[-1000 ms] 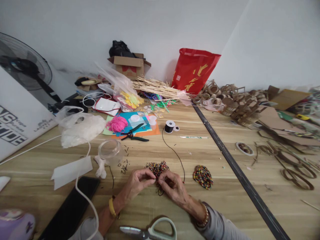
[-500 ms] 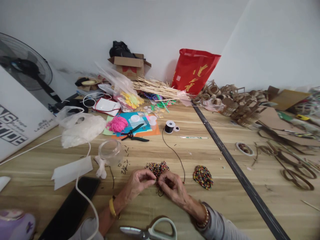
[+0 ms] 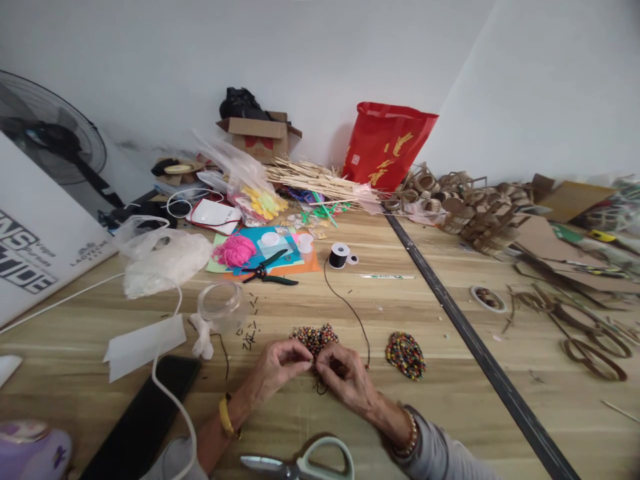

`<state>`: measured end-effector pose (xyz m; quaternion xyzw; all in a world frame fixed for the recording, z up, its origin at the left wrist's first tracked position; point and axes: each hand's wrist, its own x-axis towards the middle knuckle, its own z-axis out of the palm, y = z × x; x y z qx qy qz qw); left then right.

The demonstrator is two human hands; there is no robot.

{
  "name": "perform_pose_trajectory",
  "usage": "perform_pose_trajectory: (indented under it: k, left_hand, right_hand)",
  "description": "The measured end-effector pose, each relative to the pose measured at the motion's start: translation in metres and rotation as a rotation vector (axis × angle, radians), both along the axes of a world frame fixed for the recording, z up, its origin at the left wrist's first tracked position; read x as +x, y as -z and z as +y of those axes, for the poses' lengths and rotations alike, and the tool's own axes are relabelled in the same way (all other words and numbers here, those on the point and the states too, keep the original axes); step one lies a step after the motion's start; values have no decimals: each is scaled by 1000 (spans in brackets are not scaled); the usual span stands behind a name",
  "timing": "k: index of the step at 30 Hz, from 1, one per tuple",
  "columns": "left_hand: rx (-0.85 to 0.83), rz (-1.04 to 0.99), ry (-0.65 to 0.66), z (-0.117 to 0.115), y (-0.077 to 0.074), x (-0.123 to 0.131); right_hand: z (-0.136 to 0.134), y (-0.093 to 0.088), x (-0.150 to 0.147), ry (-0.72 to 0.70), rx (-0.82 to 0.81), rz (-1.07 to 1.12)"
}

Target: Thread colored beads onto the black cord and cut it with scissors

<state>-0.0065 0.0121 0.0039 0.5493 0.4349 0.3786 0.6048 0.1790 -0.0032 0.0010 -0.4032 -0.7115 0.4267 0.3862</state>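
My left hand (image 3: 277, 368) and my right hand (image 3: 345, 375) meet fingertip to fingertip over a beaded piece (image 3: 314, 337) of many-coloured beads on the wooden table (image 3: 410, 313). Both hands are closed in a pinch at its near edge, on the beads or the black cord; what exactly sits between the fingertips is too small to see. A black cord (image 3: 350, 308) runs from my right hand up to a black thread spool (image 3: 339, 255). A second beaded piece (image 3: 405, 355) lies to the right of my right hand, apart from it.
Scissors (image 3: 300, 461) lie at the near edge below my hands. A clear jar (image 3: 221, 305), black pliers (image 3: 265, 272), pink yarn (image 3: 234, 249) and a phone (image 3: 145, 417) are to the left. A red bag (image 3: 387, 143), a cardboard box (image 3: 260, 135) and cardboard rings (image 3: 595, 347) sit behind and right.
My fingertips have shifted only slightly at the edge of the beaded piece. The view has dipped a little.
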Motion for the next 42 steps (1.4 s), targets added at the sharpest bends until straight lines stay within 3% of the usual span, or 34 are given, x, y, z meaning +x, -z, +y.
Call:
perform_pose_trajectory:
  k: [42]
  left_hand:
    - [5,-30,-18,0,5,1]
  right_hand:
    - [-2,0,-2,26,-18,17]
